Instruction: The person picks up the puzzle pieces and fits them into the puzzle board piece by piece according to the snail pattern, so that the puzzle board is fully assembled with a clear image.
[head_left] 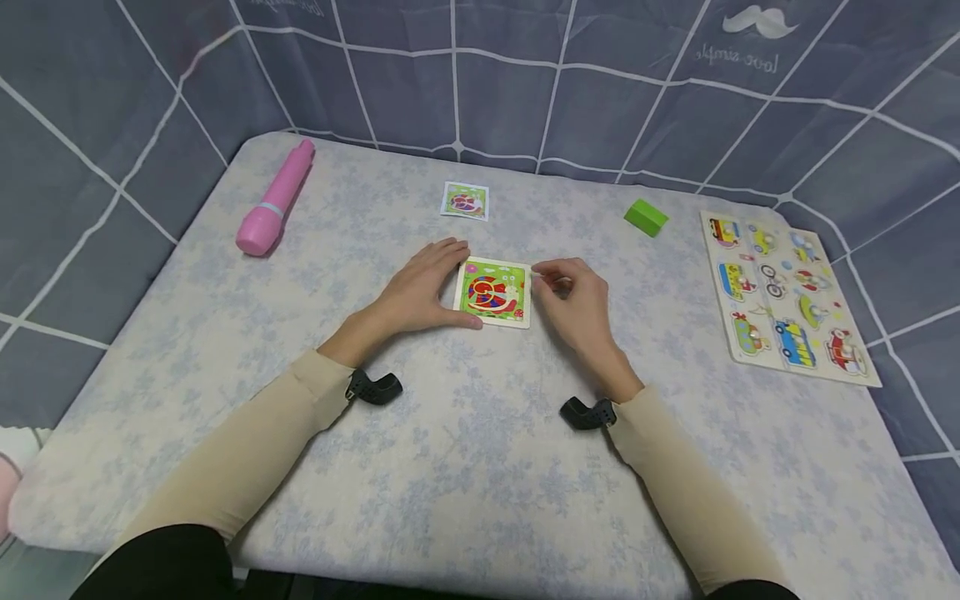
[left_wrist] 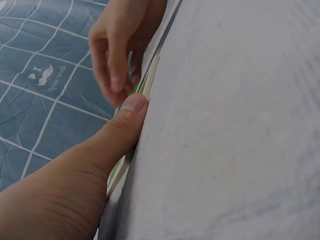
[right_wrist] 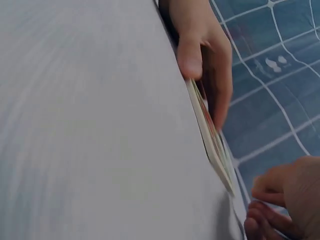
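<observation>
A square snail jigsaw puzzle [head_left: 492, 292] in a pale wooden frame lies flat on the table in the head view. My left hand [head_left: 422, 289] holds its left side, the thumb along the near edge and the fingers at the far left corner. From the left wrist view, the thumb of that left hand [left_wrist: 90, 155] presses on the board's edge. Beside the right edge is my right hand [head_left: 577, 304], its fingers loosely bent near the far right corner. The right wrist view shows the right hand [right_wrist: 287, 200] just off the board's end, with nothing visible in its fingers.
Behind the puzzle lies a small snail picture card [head_left: 465, 201]. A green block [head_left: 646, 217] is at the back right. To the far right lies a vehicle peg puzzle board [head_left: 787, 300]. A pink wand-shaped object [head_left: 276, 200] lies at the back left. Grey checked curtains [head_left: 510, 92] surround the table.
</observation>
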